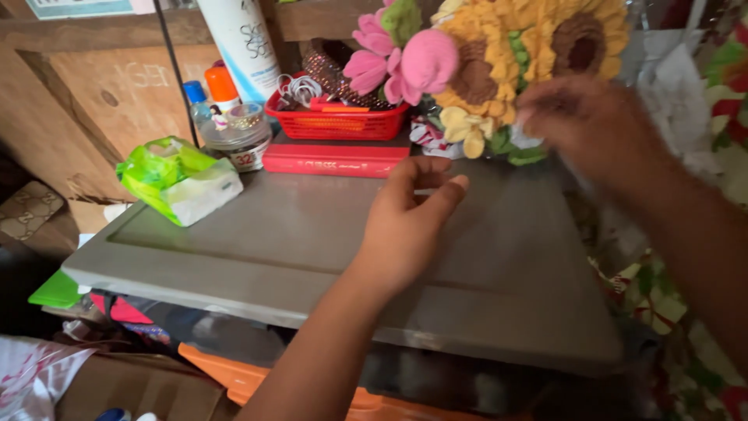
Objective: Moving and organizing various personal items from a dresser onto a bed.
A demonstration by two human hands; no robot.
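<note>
Crocheted flower bouquet (499, 54) gripped by right hand (584, 125); left hand (409, 218) loosely open beside red basket (339, 121).

The crocheted flower bouquet (499, 54) is soft, fuzzy yarn, matt all over. The grey lid (312, 234) beneath it looks like smooth, dull plastic. The red basket (339, 121) is glossy plastic mesh, and the green wipes packet (175, 179) is shiny, crinkled film. Behind them the board wall (117, 93) is rough, unfinished wood.
</note>
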